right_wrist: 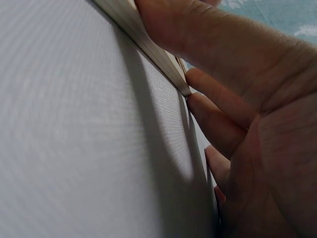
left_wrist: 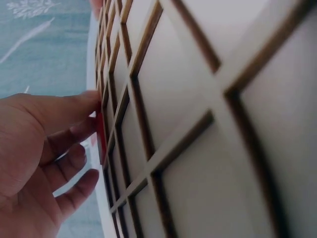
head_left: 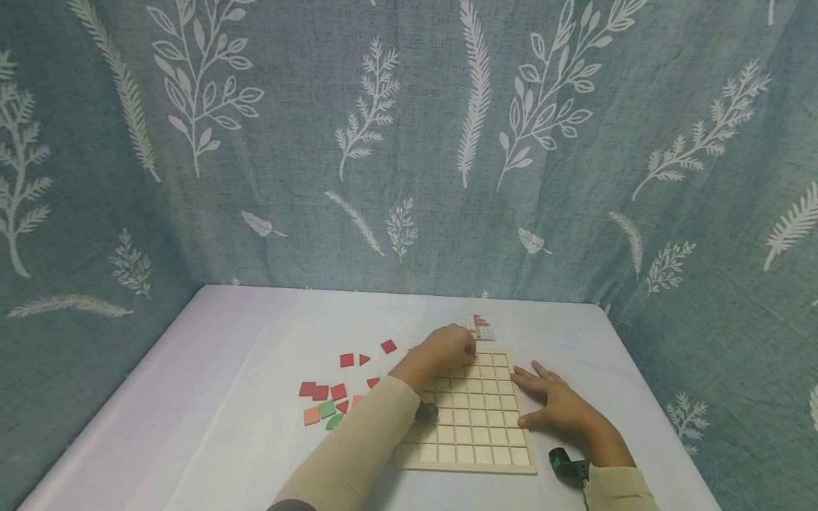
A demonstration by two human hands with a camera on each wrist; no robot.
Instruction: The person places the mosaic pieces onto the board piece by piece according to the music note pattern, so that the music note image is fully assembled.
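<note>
A wooden grid board (head_left: 482,417) with square cells lies flat on the white table. Over its far edge is my left hand (head_left: 446,345), thumb and index finger pinching a red tile (left_wrist: 101,139) at the grid, as the left wrist view shows. The tile's full shape is hidden. My right hand (head_left: 557,406) rests at the board's right side. Its thumb and fingertips touch the wooden edge (right_wrist: 161,57) in the right wrist view, with the fingers spread and fairly straight.
Left of the board lie loose tiles: several red squares (head_left: 338,392), red triangles (head_left: 363,360), an orange square (head_left: 311,416) and green pieces (head_left: 326,409). A printed pattern card (head_left: 483,328) sits beyond the board. Patterned curtains (head_left: 409,177) surround the table (head_left: 255,397).
</note>
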